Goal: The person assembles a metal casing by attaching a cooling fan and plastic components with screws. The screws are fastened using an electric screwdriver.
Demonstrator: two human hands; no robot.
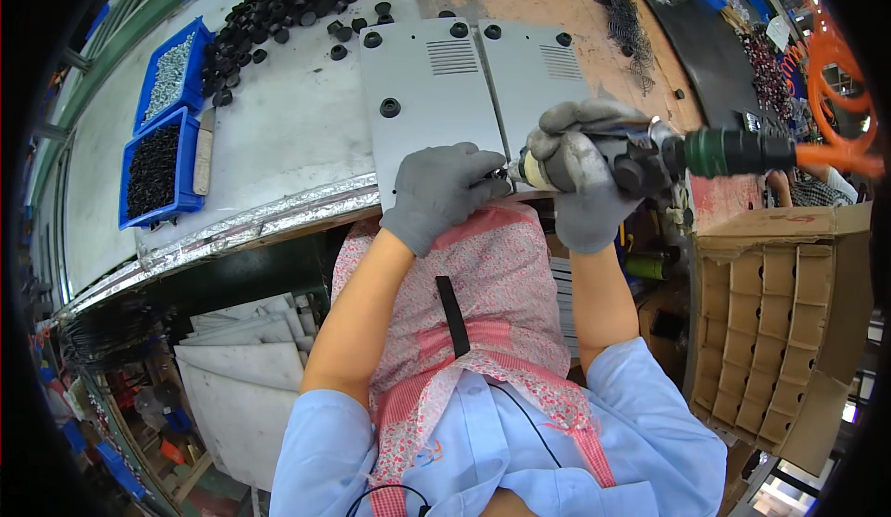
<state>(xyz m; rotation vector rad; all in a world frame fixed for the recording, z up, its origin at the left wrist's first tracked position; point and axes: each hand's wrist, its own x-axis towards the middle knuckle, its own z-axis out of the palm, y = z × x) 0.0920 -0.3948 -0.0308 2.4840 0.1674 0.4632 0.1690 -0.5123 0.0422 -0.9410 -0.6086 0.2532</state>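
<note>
My right hand [589,187], in a grey glove, is wrapped round an air screwdriver [640,166]. The tool lies nearly level, its tip pointing left and an orange air hose [840,158] running off its rear end. Opposite the tip, my gloved left hand [436,192] is closed with thumb and fingers pinched; a small dark item shows at the fingertips, too small to name. Both hands are over the near edge of two grey vented panels [422,67] [534,81] lying side by side. Round black feet [390,108] sit on the panels.
Many loose black feet [278,6] are heaped at the far left. Two blue bins hold silver screws [170,76] and black screws [153,172]. A foil-covered edge [269,213] borders the bench. At right stands a divided cardboard box [766,331]; orange coiled hose [835,53] hangs above.
</note>
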